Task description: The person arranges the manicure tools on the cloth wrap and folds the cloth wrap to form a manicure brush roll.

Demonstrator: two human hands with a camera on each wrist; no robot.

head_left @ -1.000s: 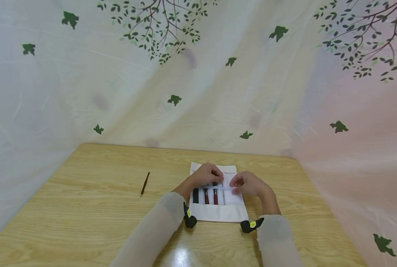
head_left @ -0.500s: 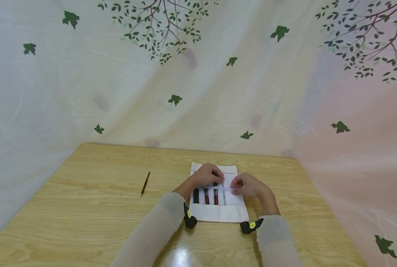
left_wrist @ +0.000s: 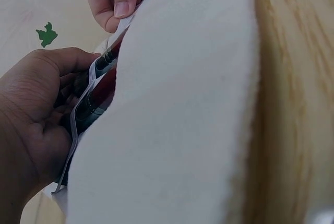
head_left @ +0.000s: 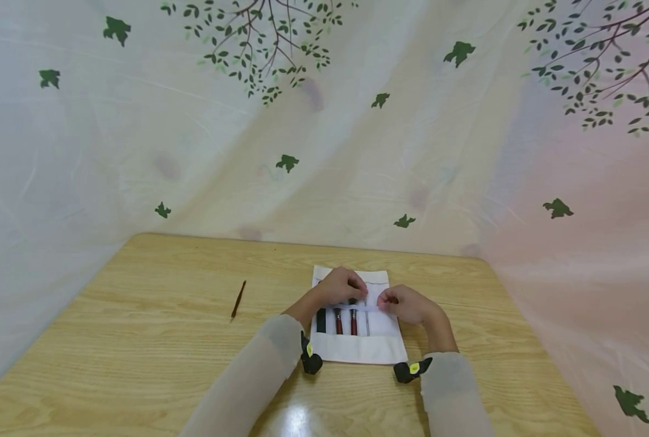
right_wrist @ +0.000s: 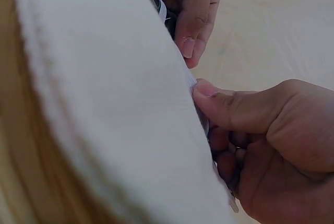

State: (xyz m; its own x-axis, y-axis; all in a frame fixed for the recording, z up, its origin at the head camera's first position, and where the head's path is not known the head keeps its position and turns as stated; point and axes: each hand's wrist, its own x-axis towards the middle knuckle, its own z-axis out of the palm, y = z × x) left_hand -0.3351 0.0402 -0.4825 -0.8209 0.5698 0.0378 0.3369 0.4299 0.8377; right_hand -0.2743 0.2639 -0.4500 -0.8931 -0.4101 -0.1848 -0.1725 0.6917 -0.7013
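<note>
A white cloth brush roll [head_left: 357,349] lies spread on the table. Two red-handled brushes [head_left: 353,325], a flat black item [head_left: 321,321] and a slim metal rod [head_left: 367,325] stand in its lower pocket, crossed by a white elastic band [left_wrist: 90,85]. My left hand [head_left: 339,286] reaches over the brush tops, finger and thumb pinching the rod's upper end. At the band's right part, my right hand [head_left: 409,302] pinches the elastic between thumb and curled fingers, also plain in the right wrist view. The cloth flap hides the brushes' lower ends.
A thin brown pointed tool [head_left: 238,300] lies alone on the wooden table [head_left: 139,340], left of the roll. Behind the table hangs a pale curtain [head_left: 324,182] with leaf prints. Each wrist carries a small black camera.
My right hand's fingers have drawn closer together on the elastic band, and the hand has shifted very slightly. The left hand keeps its place over the roll.
</note>
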